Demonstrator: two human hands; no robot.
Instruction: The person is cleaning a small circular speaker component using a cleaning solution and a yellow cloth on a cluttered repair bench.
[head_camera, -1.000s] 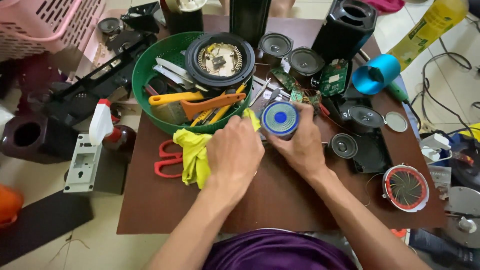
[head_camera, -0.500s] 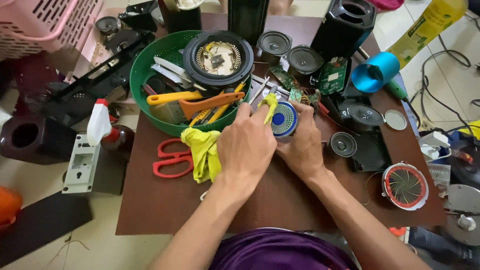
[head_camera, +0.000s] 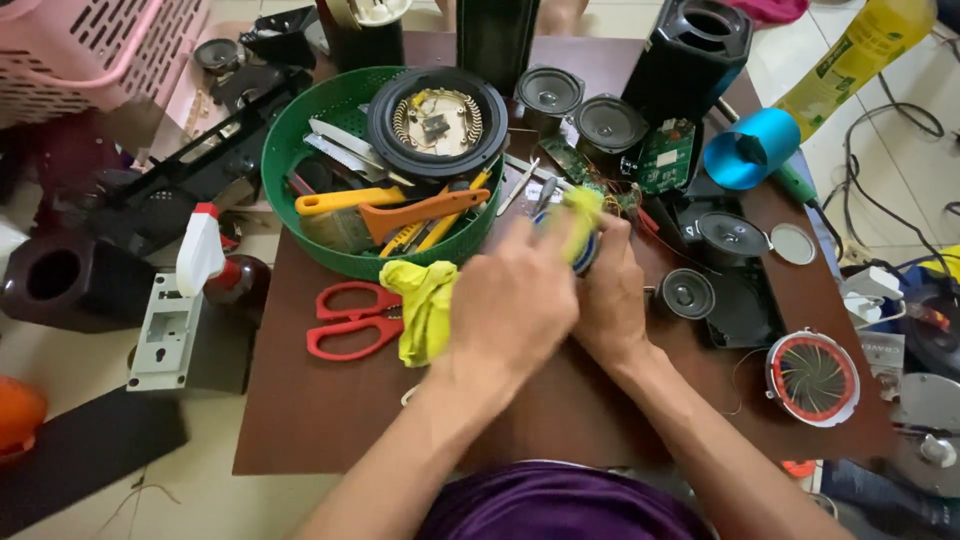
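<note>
round blue-rimmed speaker (head_camera: 588, 255), mostly hidden, yellow cloth (head_camera: 580, 215) pressed over it

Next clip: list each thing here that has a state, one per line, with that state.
Left hand: gripping a yellow cloth, blurred.
Right hand: holding a round blue part, mostly hidden.
Yellow cloth: one end pressed on the blue part, the rest hanging onto the table.
Red scissors: closed, lying flat.
Green basket: full of tools.
Blue tube: lying on its side.
</note>
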